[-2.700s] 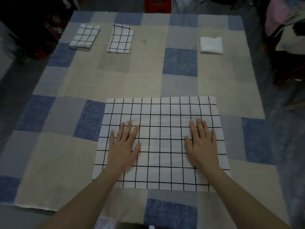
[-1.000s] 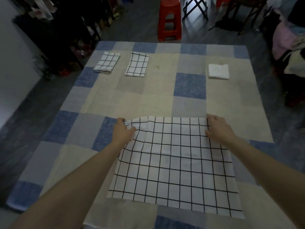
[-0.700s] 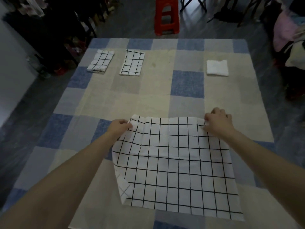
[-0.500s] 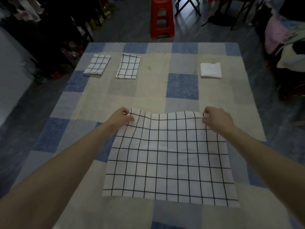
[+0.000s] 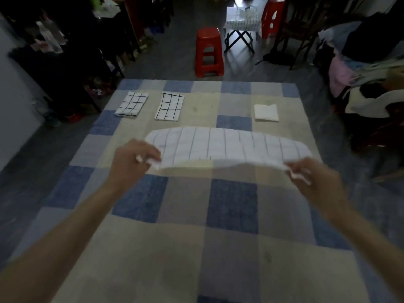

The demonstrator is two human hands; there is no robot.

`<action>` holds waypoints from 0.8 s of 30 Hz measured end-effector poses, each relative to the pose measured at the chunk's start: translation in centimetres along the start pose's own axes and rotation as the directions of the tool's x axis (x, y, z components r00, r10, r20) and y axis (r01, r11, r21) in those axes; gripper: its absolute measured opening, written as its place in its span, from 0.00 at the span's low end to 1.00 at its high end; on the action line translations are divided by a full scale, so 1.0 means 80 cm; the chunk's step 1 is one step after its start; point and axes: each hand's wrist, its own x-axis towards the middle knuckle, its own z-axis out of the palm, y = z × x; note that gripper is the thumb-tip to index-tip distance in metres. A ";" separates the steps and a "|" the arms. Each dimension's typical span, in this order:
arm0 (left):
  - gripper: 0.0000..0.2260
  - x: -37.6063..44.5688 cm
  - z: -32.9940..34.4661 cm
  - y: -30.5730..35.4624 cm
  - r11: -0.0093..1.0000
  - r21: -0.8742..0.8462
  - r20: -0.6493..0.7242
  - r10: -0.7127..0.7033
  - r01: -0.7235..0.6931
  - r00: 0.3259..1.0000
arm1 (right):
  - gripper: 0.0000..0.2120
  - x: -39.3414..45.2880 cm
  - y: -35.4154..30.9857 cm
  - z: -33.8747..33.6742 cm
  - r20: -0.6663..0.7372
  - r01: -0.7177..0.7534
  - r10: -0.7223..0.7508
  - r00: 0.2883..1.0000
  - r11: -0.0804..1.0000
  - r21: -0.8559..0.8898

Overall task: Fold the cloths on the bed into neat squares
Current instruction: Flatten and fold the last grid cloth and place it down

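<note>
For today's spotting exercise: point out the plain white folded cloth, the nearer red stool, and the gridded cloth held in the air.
plain white folded cloth (image 5: pixel 266 113), head view, centre
nearer red stool (image 5: pixel 208 34), head view, seat
held gridded cloth (image 5: pixel 227 145), head view, middle

White black-grid cloth, blue, grey and beige checked bedspread, red stool

This looks like a lived-in room of a home, dimly lit. A bed covered in a blue, grey and cream checked spread fills the foreground. Beyond it stand two red plastic stools, one nearer, and a small folding table on crossed legs. Clothes are heaped on a chair at the right, and dark, cluttered shelving lines the left wall.
</note>
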 end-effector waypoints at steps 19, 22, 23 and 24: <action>0.12 -0.276 0.038 -0.057 0.937 0.075 0.383 -0.342 0.340 0.858 | 0.12 -0.234 0.037 0.004 0.462 -0.479 0.521 0.718 0.851 -0.217; 0.05 -0.228 0.051 -0.051 0.923 0.031 0.271 -0.376 0.382 0.886 | 0.07 -0.188 0.045 0.013 0.406 -0.537 0.578 0.708 0.814 -0.223; 0.07 -0.211 0.059 -0.051 0.917 0.021 0.233 -0.392 0.399 0.890 | 0.07 -0.174 0.050 0.019 0.379 -0.547 0.594 0.710 0.803 -0.234; 0.07 -0.194 0.068 -0.054 0.901 0.025 0.214 -0.429 0.434 0.878 | 0.08 -0.161 0.056 0.026 0.349 -0.548 0.601 0.719 0.799 -0.248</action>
